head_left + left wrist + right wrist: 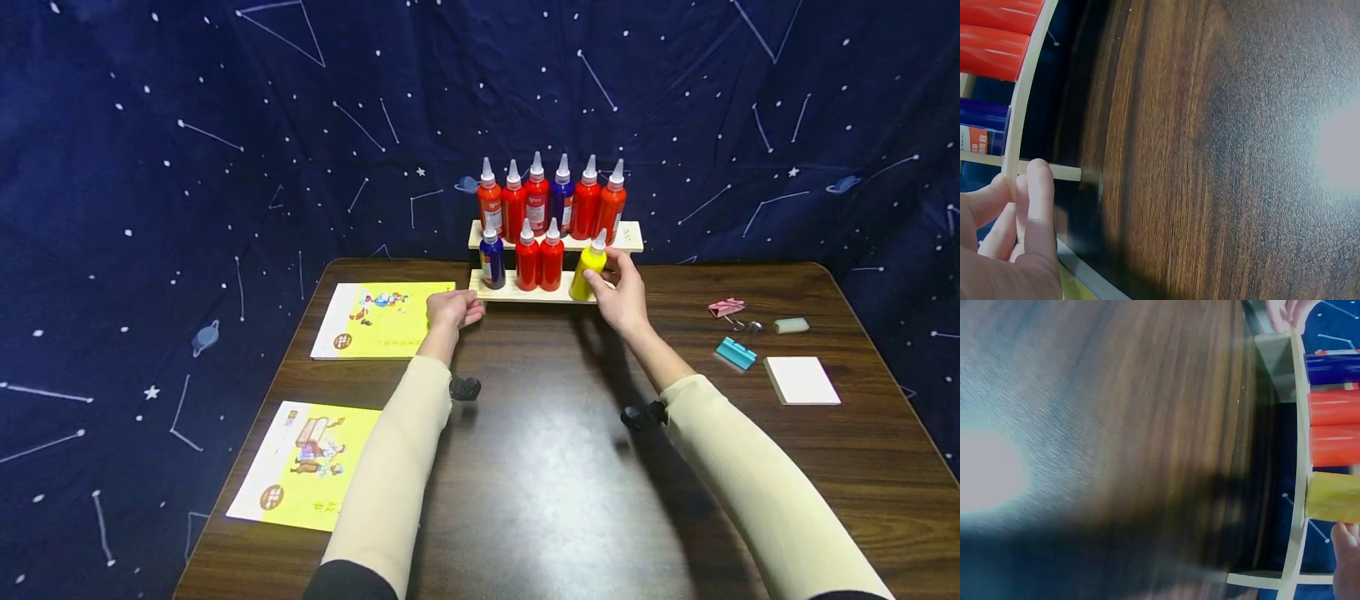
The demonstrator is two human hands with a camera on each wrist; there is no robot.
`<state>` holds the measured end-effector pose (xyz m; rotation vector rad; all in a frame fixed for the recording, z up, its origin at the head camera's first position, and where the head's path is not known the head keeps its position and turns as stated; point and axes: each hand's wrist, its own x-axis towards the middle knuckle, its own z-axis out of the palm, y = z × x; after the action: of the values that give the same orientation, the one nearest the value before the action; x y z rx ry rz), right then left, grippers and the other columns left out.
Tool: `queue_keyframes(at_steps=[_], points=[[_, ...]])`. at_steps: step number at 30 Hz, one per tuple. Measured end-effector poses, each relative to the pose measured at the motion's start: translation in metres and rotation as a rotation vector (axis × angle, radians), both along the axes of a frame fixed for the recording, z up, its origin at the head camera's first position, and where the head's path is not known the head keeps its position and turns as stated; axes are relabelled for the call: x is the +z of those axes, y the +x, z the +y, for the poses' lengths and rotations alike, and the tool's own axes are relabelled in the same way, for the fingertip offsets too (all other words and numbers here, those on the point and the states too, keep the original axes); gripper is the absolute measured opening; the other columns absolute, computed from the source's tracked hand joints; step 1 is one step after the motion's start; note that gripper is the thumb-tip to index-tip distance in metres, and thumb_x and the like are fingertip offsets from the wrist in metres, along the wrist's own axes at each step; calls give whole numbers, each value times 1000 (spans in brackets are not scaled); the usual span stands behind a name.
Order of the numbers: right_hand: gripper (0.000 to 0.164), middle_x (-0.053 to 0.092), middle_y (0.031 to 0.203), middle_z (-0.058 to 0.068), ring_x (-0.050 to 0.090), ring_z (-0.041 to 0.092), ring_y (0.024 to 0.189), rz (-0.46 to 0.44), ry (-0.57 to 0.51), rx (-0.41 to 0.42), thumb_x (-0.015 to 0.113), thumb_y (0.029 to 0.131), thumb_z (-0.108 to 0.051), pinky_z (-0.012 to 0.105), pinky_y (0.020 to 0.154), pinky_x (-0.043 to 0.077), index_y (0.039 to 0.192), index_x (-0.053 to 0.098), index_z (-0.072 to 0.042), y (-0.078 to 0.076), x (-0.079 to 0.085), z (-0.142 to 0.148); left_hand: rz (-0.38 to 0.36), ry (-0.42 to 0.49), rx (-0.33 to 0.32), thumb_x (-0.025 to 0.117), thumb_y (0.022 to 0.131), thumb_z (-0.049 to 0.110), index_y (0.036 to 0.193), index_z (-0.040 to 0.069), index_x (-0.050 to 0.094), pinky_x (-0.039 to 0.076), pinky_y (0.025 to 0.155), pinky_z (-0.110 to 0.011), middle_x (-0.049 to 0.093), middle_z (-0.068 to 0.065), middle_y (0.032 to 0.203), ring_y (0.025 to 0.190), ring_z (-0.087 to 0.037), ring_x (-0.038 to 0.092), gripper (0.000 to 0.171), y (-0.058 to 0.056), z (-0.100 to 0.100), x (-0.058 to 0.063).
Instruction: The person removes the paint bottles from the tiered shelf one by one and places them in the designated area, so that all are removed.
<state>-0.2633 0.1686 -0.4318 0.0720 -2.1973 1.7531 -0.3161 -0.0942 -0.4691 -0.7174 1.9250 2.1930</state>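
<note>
My right hand (624,296) holds a yellow squeeze bottle (587,273) with a white pointed nozzle, tilted slightly, at the right part of a two-tier wooden rack's lower shelf (510,293). In the right wrist view, the yellow bottle (1334,497) has its base at the shelf board. My left hand (450,309) pinches the left end of that shelf; thumb and fingers (1040,200) lie on either side of the board. A blue bottle (492,262) and two red bottles (528,265) share the lower shelf. Several red bottles (586,208) and one blue bottle (562,200) line the upper shelf (632,236).
Two yellow-and-white picture books (390,321) lie on the left of the wooden table (525,500). At right are a pink binder clip (726,307), a teal binder clip (736,353), an eraser (791,325) and a white paper pad (802,381). A starry blue cloth (337,192) hangs behind.
</note>
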Motion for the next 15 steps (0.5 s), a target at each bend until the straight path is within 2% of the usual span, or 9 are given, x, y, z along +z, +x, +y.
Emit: queue_keyframes(at_steps=[2,7,11,14,15], points=[[44,51,122,34,55,43,109,-2,-12,-7,60,90,5,47,99,49,129,42,14,13,7,1,0,5,-8,65,89,4,116,-7,63,60,77,-34,66,-27,109,85,-26,71,28,-1,0,0],[44,54,120,31,56,31,106,68,-28,-42,61,89,5,40,96,52,129,44,13,37,2,20,-1,-5,-8,66,89,4,115,-5,65,60,76,-34,67,-26,108,86,-27,71,28,-3,-3,0],[42,57,115,26,55,16,98,130,-24,-161,62,88,6,32,94,51,126,46,15,56,-6,43,-11,-13,-13,66,89,4,114,-5,65,60,75,-34,67,-25,106,85,-26,71,27,-4,-3,-2],[42,57,113,21,55,11,95,128,-17,-264,63,88,5,24,91,51,125,47,15,64,-15,61,-17,-9,-13,67,89,5,114,-5,65,60,75,-34,67,-25,107,87,-26,71,27,-4,-2,-3],[42,57,113,21,55,12,95,123,-9,-291,63,87,5,26,91,51,125,47,15,66,-19,67,-16,-11,-13,67,89,5,114,-5,65,60,75,-34,67,-25,107,87,-26,71,27,-5,-2,-3]])
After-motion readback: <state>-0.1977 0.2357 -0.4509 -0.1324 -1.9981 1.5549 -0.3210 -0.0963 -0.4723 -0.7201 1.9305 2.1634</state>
